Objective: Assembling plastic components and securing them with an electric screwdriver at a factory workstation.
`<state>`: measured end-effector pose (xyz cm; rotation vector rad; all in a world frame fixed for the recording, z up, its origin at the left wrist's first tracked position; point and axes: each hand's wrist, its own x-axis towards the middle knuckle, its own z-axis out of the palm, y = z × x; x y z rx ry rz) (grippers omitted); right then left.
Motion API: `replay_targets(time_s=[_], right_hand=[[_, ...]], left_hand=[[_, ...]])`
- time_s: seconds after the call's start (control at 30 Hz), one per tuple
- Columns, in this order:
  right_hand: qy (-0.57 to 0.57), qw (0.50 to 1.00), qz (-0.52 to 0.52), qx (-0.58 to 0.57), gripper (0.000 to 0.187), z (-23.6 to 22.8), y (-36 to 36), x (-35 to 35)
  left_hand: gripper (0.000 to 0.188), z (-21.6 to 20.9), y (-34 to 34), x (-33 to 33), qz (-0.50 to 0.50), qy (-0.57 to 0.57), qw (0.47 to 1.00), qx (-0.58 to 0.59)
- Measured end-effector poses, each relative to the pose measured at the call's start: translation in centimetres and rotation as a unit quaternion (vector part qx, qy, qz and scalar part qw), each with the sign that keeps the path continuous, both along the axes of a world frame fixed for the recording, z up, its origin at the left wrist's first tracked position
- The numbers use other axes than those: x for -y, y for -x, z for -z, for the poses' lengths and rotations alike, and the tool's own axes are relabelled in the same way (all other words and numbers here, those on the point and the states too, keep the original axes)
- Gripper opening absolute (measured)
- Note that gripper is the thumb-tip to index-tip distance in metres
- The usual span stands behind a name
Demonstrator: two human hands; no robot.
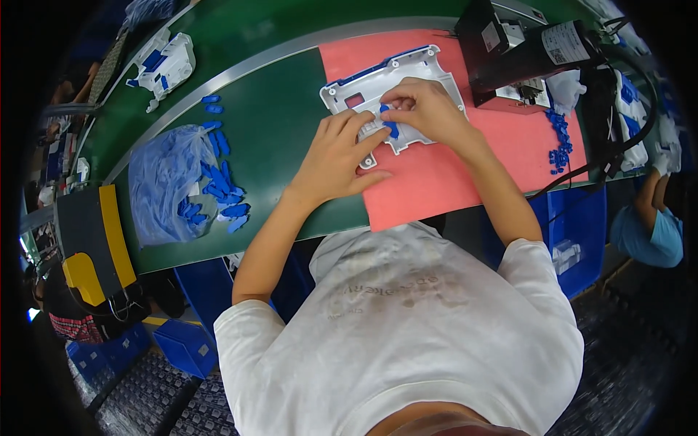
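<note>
Head view: right fingers [400, 94] around partly hidden blue piece [393, 130]; left fingers [371, 139], grip unclear

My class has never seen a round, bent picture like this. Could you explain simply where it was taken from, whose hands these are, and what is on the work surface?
There is no robot here: a person works with two bare hands. A wide fisheye camera on their head looks down, so straight edges curve and their own white shirt fills the bottom.

The right hand appears to pinch a slim blue piece over an open white plastic shell. The left hand is at the shell's lower left side.

The shell lies on a pink mat on a green surface. At left, loose blue pieces lie beside a thin plastic bag; at right are smaller blue parts.
</note>
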<state>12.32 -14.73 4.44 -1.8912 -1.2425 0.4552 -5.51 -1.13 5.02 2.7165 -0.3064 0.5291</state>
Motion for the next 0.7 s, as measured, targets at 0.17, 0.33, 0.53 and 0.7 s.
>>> replay_targets(time_s=[0.17,0.33,0.53,0.7], right_hand=[[-0.012,1.000,0.010,0.024,0.024,-0.5,0.7,0.4],[-0.486,0.824,0.191,0.220,0.035,-2.4,1.1,5.5],[-0.391,0.904,0.168,0.032,0.058,-4.2,-2.8,4.4],[-0.524,0.817,0.227,0.086,0.033,-4.0,-4.6,6.6]], left_hand=[[0.050,0.3,0.0,-0.2,-0.004,-0.028,1.000,0.010],[0.051,0.8,-0.4,-0.1,-0.003,-0.011,1.000,-0.016],[0.044,1.4,-1.6,0.4,0.024,-0.007,1.000,-0.005],[0.043,1.7,-1.6,0.5,-0.001,0.033,0.999,0.008]])
